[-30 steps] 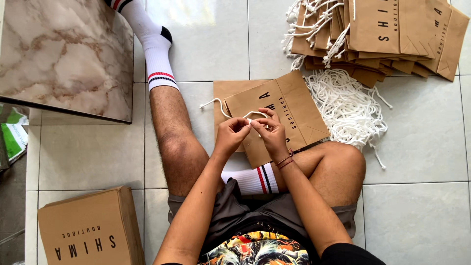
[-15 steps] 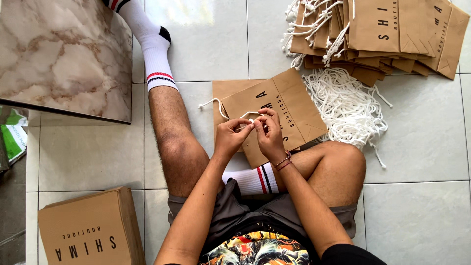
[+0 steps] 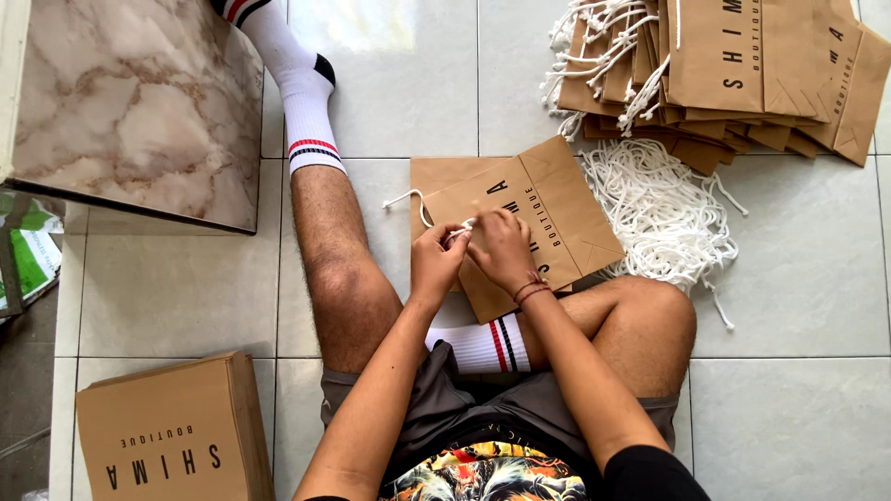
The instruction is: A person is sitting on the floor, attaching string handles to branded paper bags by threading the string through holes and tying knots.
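Note:
A flat brown paper bag (image 3: 548, 209) lies on the tiled floor between my legs. My left hand (image 3: 436, 263) and my right hand (image 3: 501, 249) meet at the bag's near edge, both pinching a white rope handle (image 3: 457, 232) there. One end of the rope loops out to the left of the bag. My right wrist wears a thin red band.
A loose heap of white rope pieces (image 3: 664, 211) lies right of the bag. A pile of brown bags with rope handles (image 3: 733, 74) fills the top right. A stack of plain flat bags (image 3: 167, 431) sits bottom left. A marble-patterned slab (image 3: 130, 102) stands top left.
My hands have shifted slightly on the bag's edge, working the rope with small finger movements. The bag and everything else have stayed in place.

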